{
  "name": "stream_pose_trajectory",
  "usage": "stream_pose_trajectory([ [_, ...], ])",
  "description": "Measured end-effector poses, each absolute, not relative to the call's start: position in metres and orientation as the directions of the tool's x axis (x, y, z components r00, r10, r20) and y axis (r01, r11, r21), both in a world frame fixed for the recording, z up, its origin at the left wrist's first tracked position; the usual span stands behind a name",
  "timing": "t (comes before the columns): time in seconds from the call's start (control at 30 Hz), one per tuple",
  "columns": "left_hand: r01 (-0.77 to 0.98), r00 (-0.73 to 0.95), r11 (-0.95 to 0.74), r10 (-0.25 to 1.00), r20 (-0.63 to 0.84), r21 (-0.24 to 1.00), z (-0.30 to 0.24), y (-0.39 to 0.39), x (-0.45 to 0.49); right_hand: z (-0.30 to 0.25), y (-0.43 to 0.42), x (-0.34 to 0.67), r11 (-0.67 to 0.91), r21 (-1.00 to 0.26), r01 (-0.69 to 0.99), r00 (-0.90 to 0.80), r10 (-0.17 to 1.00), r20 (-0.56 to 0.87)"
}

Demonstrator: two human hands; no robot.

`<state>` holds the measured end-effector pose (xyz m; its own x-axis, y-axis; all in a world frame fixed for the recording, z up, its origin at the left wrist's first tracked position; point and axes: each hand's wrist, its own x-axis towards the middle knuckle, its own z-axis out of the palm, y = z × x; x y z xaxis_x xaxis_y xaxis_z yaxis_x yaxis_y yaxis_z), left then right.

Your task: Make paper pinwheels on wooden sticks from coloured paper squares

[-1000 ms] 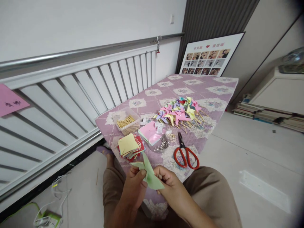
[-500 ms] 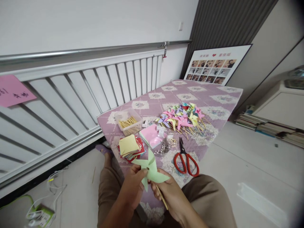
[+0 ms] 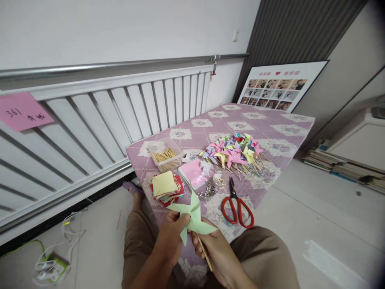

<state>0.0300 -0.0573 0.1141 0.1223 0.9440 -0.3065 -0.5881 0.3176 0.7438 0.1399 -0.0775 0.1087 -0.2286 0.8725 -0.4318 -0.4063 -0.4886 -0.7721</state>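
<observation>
A pale green paper pinwheel (image 3: pixel 197 220) on a wooden stick (image 3: pixel 205 253) is held low over the near end of the table. My left hand (image 3: pixel 171 235) is closed on the pinwheel, its thumb pressing near the centre. My right hand (image 3: pixel 215 243) grips from behind, its fingers around the upper stick, partly hidden by a blade. Just beyond lie stacked coloured paper squares (image 3: pixel 165 184), pink paper sheets (image 3: pixel 192 171) and a small clear container of metal fasteners (image 3: pixel 209 189). Red-handled scissors (image 3: pixel 236 204) rest to the right of my hands.
Finished pinwheels (image 3: pixel 234 151) are heaped farther back on the flowered tablecloth (image 3: pixel 254 116). A plastic box of sticks (image 3: pixel 167 155) stands left of the pink sheets. A radiator (image 3: pixel 120 116) runs along the left. A power strip (image 3: pixel 55 268) with cables lies on the floor.
My left thumb has slid over the pinwheel's centre, hiding the middle that showed before. Both hands still hold the pinwheel. The whole view has shifted slightly.
</observation>
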Motion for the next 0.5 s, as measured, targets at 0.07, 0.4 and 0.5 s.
stream_pose_trajectory([
  [0.07,-0.590,0.107,0.305,0.947,-0.303,0.747,0.1139,-0.0580,0.0315,0.1090,-0.0777,0.1394,-0.499,-0.769,-0.400,-0.218,0.866,-0.449],
  [0.4,-0.552,0.042,0.277,0.951,-0.306,0.786,0.1084,-0.0577,0.0334,0.1073,-0.0795,0.1382,-0.469,-0.784,-0.407,-0.197,0.883,-0.427],
  [0.5,-0.566,0.076,0.290,0.950,-0.301,0.772,0.1089,-0.0590,0.0339,0.1062,-0.0798,0.1379,-0.467,-0.783,-0.410,-0.203,0.884,-0.421],
])
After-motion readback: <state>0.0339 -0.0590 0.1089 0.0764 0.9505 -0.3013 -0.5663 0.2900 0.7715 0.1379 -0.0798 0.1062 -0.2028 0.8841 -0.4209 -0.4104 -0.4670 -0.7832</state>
